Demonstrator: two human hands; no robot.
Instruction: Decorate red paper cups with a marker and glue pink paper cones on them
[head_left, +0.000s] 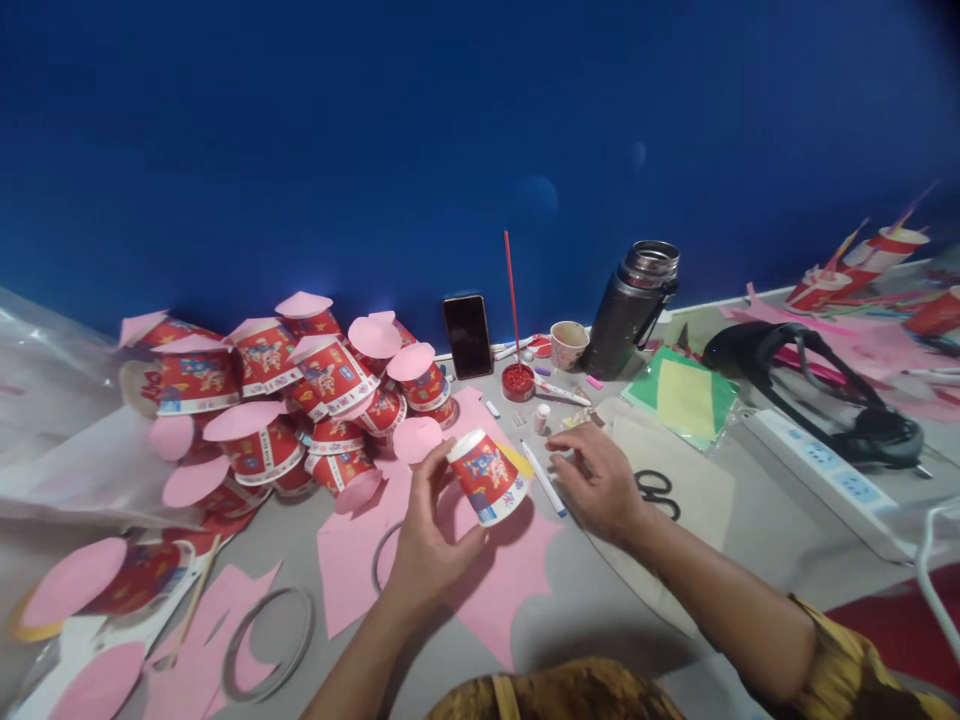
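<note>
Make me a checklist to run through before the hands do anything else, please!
1. Red-and-white printed paper cup held: ok, it is in the left hand.
2. Slim white-and-blue plastic marker pen close by: ok, it lies beside the right hand.
3. Scissors with black looped handles, blades shut: cannot tell, only the handles show clearly.
4. Tall black cylindrical flask lidded: not ok, its top is open.
5. Small round red tub covered: not ok, it is open with a thin red stick standing in it.
</note>
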